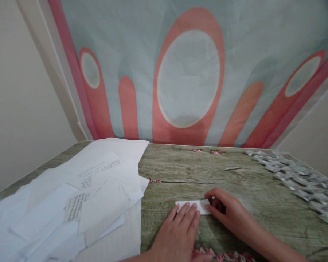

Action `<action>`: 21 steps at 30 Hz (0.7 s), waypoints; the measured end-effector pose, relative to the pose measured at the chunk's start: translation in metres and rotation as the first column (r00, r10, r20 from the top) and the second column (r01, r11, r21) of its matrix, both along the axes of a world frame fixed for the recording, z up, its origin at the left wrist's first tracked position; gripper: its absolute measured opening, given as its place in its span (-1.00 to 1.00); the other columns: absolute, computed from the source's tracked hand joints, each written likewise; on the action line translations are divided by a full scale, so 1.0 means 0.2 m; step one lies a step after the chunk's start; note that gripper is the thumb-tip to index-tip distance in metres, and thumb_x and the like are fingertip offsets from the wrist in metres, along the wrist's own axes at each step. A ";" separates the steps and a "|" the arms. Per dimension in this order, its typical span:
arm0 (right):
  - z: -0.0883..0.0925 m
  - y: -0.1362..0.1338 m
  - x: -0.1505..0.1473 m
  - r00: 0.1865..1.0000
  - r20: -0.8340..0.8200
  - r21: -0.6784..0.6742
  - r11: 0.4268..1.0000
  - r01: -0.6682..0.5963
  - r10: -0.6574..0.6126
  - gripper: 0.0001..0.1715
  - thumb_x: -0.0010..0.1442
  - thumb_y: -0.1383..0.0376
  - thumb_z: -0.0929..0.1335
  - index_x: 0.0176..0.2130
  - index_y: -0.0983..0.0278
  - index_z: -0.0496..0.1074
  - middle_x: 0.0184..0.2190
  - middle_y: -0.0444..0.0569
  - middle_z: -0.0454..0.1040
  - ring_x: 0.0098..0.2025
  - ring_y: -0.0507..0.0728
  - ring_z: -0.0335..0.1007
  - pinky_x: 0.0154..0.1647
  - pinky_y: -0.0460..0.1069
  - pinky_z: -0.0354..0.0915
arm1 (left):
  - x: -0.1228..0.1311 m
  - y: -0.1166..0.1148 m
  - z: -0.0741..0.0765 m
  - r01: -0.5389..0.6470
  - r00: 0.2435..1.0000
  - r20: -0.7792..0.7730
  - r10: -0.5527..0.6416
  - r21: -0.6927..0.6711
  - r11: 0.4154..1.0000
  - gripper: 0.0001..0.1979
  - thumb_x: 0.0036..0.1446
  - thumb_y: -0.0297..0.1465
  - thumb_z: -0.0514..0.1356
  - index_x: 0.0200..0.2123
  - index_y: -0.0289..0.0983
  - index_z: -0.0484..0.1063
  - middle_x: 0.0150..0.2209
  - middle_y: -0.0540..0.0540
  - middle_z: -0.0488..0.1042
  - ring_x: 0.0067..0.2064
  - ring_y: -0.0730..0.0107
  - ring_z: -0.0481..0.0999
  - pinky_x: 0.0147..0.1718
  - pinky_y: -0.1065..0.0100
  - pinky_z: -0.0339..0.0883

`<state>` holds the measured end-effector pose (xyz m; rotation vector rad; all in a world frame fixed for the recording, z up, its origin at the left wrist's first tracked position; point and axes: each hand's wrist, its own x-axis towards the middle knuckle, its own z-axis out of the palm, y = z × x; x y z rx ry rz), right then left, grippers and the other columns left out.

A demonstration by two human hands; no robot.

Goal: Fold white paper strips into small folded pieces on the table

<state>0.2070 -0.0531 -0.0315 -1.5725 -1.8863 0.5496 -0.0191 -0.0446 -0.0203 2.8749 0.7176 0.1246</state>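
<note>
A narrow white folded strip of paper (203, 206) lies flat on the wood-patterned table, near its front middle. My left hand (178, 229) rests on the strip's left part, its fingers stretched out flat and pressing it down. At the strip's right end my right hand (229, 211) is closed in a pinch, with the thumb in front and the forefinger behind the paper's edge. The fingers of the left hand cover part of the strip's lower edge.
Loose white sheets (106, 203), some with printed text, are heaped over the table's left side. Rows of folded grey-white paper pieces (297, 178) lie along the right side. A patterned cloth (142, 72) with red shapes hangs behind the table (177, 163).
</note>
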 end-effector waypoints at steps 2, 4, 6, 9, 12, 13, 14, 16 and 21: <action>0.00 0.00 0.00 1.000 0.004 0.005 1.000 0.005 -0.005 -0.87 0.10 0.31 0.29 -0.26 0.21 0.33 -0.47 -0.12 0.37 -0.50 0.04 0.30 -0.48 -0.07 0.30 | 0.00 0.00 0.00 0.002 1.000 -0.006 -0.002 -0.013 1.000 -0.35 0.23 -0.08 -0.12 0.25 -0.36 -0.06 0.27 -0.21 -0.06 0.28 0.09 -0.09 0.19 0.05 -0.07; 0.00 0.00 0.00 1.000 0.009 0.014 1.000 0.008 -0.008 -0.88 0.11 0.31 0.30 -0.27 0.22 0.34 -0.47 -0.13 0.37 -0.50 0.03 0.29 -0.47 -0.08 0.30 | 0.00 0.00 0.00 -0.002 1.000 -0.006 0.002 -0.026 1.000 -0.35 0.23 -0.07 -0.12 0.25 -0.36 -0.05 0.27 -0.22 -0.05 0.28 0.09 -0.09 0.19 0.05 -0.07; 0.00 0.00 0.00 1.000 0.019 0.021 1.000 0.015 -0.015 -0.89 0.11 0.30 0.30 -0.27 0.22 0.34 -0.47 -0.13 0.37 -0.50 0.04 0.29 -0.47 -0.08 0.29 | 0.00 0.00 0.00 -0.004 1.000 0.006 0.004 -0.027 1.000 -0.33 0.22 -0.04 -0.13 0.25 -0.35 -0.06 0.27 -0.22 -0.06 0.28 0.09 -0.09 0.19 0.05 -0.07; 0.01 0.00 0.00 0.999 0.022 0.028 0.999 0.025 -0.026 -0.88 0.14 0.27 0.29 -0.26 0.23 0.35 -0.48 -0.14 0.36 -0.49 0.05 0.30 -0.46 -0.07 0.28 | -0.01 0.00 -0.02 -0.007 1.000 0.027 0.008 -0.018 1.000 -0.29 0.20 0.01 -0.14 0.25 -0.34 -0.07 0.28 -0.21 -0.08 0.28 0.09 -0.10 0.20 0.04 -0.09; 0.01 -0.01 0.01 1.000 -0.018 0.042 0.999 0.003 -0.002 -0.86 0.18 0.26 0.26 -0.23 0.23 0.34 -0.41 -0.10 0.37 -0.44 0.05 0.32 -0.41 -0.06 0.30 | -0.01 0.01 -0.02 -0.010 1.000 0.025 0.010 -0.011 1.000 -0.28 0.20 0.03 -0.15 0.25 -0.34 -0.07 0.28 -0.22 -0.07 0.28 0.09 -0.10 0.20 0.01 -0.10; 0.02 -0.02 0.01 0.999 -0.031 0.048 0.999 -0.018 0.020 -0.86 0.20 0.26 0.25 -0.22 0.23 0.34 -0.37 -0.08 0.38 -0.42 0.05 0.33 -0.38 -0.06 0.31 | -0.01 0.01 -0.02 -0.010 1.000 0.021 0.011 -0.012 1.000 -0.29 0.20 0.02 -0.15 0.25 -0.34 -0.06 0.27 -0.22 -0.07 0.28 0.09 -0.10 0.19 0.00 -0.11; 0.03 -0.02 0.01 0.998 -0.037 0.055 0.998 -0.042 0.044 -0.85 0.21 0.26 0.25 -0.20 0.23 0.34 -0.32 -0.06 0.39 -0.38 0.05 0.34 -0.35 -0.05 0.32 | -0.01 0.01 -0.02 -0.011 1.000 0.017 0.011 -0.016 1.000 -0.30 0.20 0.02 -0.16 0.25 -0.34 -0.06 0.27 -0.22 -0.07 0.28 0.09 -0.10 0.19 -0.01 -0.11; 0.04 -0.03 0.02 0.995 -0.026 0.070 0.993 -0.091 0.093 -0.82 0.21 0.26 0.25 -0.15 0.21 0.34 -0.21 -0.01 0.39 -0.25 0.09 0.36 -0.22 -0.02 0.32 | -0.01 0.01 -0.01 -0.015 1.000 0.011 0.015 -0.023 1.000 -0.30 0.21 0.02 -0.17 0.25 -0.34 -0.06 0.28 -0.22 -0.07 0.29 0.09 -0.11 0.19 -0.01 -0.12; 0.07 -0.04 0.02 0.985 0.018 0.041 0.985 -0.170 0.169 -0.62 0.18 0.23 0.31 0.01 0.18 0.27 -0.09 0.03 0.37 -0.02 0.18 0.26 0.01 0.10 0.23 | -0.01 0.01 -0.01 -0.016 1.000 0.007 0.016 -0.006 1.000 -0.28 0.20 0.03 -0.18 0.26 -0.34 -0.09 0.28 -0.20 -0.10 0.29 0.10 -0.12 0.19 -0.01 -0.11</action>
